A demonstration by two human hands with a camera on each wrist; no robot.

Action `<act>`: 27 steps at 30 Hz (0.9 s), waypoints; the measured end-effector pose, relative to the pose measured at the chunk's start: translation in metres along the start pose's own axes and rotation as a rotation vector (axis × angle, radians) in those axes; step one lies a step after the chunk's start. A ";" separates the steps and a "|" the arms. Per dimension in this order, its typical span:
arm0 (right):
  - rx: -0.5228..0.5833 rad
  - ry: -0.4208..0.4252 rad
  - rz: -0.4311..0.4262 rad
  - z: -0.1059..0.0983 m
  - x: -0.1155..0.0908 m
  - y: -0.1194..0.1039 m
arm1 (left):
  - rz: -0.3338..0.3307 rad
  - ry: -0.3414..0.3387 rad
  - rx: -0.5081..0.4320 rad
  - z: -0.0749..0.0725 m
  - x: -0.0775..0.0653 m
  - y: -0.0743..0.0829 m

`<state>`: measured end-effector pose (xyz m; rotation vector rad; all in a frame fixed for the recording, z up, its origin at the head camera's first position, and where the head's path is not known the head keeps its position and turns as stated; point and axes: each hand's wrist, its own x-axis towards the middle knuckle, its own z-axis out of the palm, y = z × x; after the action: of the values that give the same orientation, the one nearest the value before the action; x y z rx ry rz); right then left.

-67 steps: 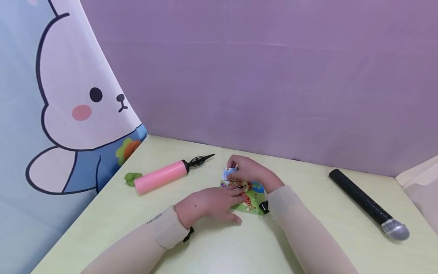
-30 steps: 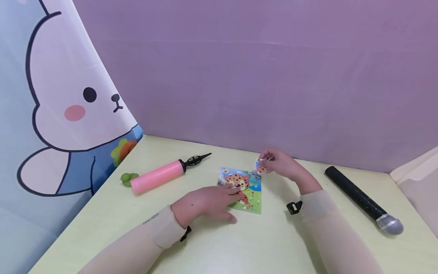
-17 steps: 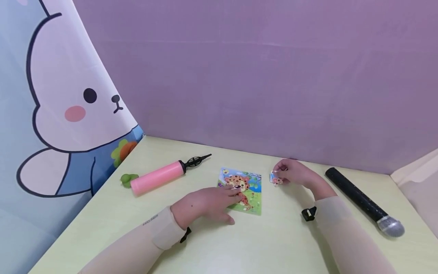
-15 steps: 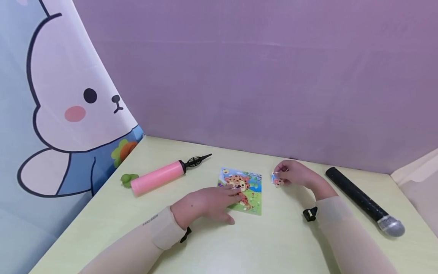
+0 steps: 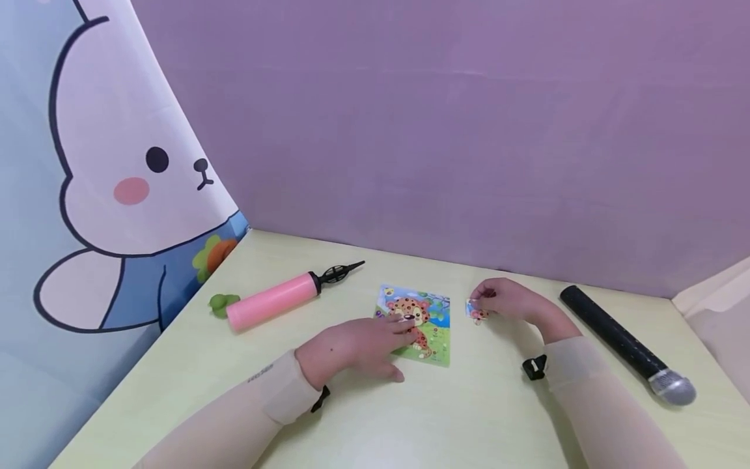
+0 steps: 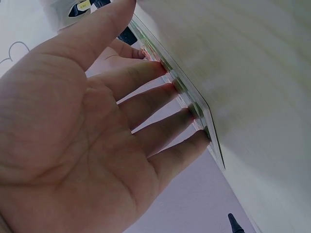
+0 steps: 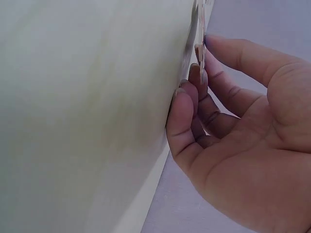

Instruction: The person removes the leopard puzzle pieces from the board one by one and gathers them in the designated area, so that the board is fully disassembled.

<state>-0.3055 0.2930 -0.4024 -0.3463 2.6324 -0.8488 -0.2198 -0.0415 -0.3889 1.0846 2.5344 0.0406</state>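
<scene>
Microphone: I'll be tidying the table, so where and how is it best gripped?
Probably the middle of the black handle, from above, by the nearer right hand once its printed piece is down. The microphone lies on the table, handle slim and diagonal, silver head at the near end, so a grasp across should fit.

Item one: picture board (image 5: 433,333), square, thin; spotted orange animal on green ground under blue sky. Lies flat on the surface (image 5: 410,423), its lower left part covered by your left grip (image 5: 366,345), whose fingers rest on it. Item two: small piece (image 5: 473,311), thin, blue with a reddish figure. You pinch it in your right grip (image 5: 508,303), just beside the board's right edge, apart from it.
</scene>
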 end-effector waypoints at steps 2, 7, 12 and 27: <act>-0.023 0.007 -0.005 -0.001 0.001 -0.001 | -0.003 0.003 0.007 -0.001 0.001 0.000; -0.069 0.022 -0.015 -0.002 0.002 -0.002 | -0.003 0.005 0.001 -0.002 0.001 0.000; -0.089 0.072 -0.042 -0.003 0.001 -0.010 | 0.005 0.001 -0.002 -0.003 0.000 0.001; 0.053 0.063 -0.132 0.019 0.025 -0.068 | 0.004 0.001 -0.022 0.001 0.001 -0.001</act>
<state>-0.3126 0.2208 -0.3825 -0.4914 2.6626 -0.9853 -0.2205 -0.0415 -0.3899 1.0819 2.5268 0.0696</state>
